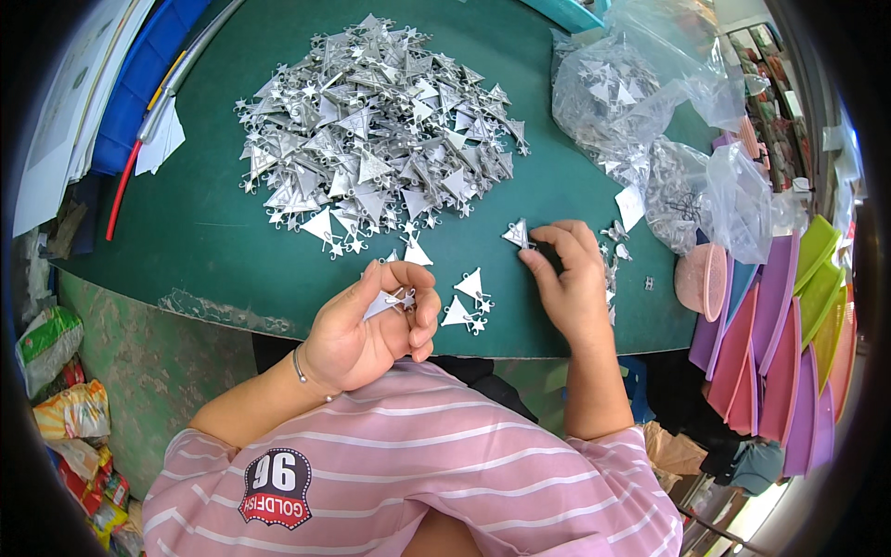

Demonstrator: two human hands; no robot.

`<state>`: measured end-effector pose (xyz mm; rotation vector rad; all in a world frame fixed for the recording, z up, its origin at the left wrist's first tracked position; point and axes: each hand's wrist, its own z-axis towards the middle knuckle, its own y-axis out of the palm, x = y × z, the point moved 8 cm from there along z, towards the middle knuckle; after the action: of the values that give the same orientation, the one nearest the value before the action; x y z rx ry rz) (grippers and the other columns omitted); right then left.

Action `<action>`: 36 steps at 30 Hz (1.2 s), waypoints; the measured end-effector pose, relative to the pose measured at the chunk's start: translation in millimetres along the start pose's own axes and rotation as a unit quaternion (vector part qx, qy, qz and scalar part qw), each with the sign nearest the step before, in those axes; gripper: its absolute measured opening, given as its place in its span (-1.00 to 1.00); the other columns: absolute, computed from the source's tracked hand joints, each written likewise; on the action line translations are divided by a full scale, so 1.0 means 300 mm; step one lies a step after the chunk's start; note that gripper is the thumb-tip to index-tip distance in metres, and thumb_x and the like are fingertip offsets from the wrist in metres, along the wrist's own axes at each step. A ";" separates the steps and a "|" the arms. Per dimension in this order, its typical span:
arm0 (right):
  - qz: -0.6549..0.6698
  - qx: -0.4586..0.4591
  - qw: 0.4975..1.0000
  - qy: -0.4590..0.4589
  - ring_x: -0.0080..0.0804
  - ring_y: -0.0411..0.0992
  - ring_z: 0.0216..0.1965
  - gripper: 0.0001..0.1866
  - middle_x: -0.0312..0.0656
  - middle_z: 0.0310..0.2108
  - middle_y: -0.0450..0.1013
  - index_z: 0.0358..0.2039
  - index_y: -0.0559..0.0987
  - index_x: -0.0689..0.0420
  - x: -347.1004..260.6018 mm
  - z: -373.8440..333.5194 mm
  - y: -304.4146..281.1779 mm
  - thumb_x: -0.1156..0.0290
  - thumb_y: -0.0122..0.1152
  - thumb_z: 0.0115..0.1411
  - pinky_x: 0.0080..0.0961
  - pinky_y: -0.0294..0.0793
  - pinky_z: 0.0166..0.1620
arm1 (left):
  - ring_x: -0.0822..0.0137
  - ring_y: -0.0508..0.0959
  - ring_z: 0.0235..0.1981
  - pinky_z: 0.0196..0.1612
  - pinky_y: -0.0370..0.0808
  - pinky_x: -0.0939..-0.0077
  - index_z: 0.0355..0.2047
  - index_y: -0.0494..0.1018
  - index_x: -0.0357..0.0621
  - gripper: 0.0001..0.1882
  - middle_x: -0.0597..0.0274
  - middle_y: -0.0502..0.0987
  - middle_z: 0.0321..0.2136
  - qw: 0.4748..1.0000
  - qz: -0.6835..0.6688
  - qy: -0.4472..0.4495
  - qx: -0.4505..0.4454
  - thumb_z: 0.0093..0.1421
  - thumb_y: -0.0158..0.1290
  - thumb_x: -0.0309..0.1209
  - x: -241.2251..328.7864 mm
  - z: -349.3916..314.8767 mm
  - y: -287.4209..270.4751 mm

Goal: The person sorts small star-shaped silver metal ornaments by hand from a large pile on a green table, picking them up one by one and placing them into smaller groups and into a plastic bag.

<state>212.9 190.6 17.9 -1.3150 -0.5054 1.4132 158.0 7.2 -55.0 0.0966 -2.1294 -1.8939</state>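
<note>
A large heap of small silver triangular metal pieces with little stars and hooks (371, 130) lies on the green tabletop (186, 251). In front of it, my left hand (367, 325) is turned palm up, its fingers curled round a silver triangular piece (380, 304). To the right, my right hand (571, 274) pinches another triangular piece (516, 233) between thumb and fingertips, just at the table surface. Two loose triangular pieces with stars (464, 302) lie between my hands. One more triangle (418, 252) sits by the heap's near edge.
Clear plastic bags of metal parts (608, 97) stand at the back right, with small loose parts (615, 237) beside my right hand. Colourful plastic bins (766, 343) are stacked beyond the right edge. A blue tray (139, 84) and a red tube (122, 190) are at the left.
</note>
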 end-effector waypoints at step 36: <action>0.276 -0.075 0.926 0.248 -0.64 0.38 -0.45 -0.86 -0.33 -0.44 0.49 -0.23 0.56 0.24 0.134 -0.069 -0.001 0.64 0.14 0.19 -0.66 0.40 -0.37 | 0.37 0.37 -0.37 -0.27 0.38 0.38 0.00 0.31 -0.09 -0.50 0.20 0.37 -0.32 1.000 0.001 0.009 -0.009 0.41 -0.41 0.01 0.004 0.000 0.000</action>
<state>239.5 219.0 -5.3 -1.9680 0.1172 1.4181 157.0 6.9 -54.7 0.1060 -2.0996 -1.9033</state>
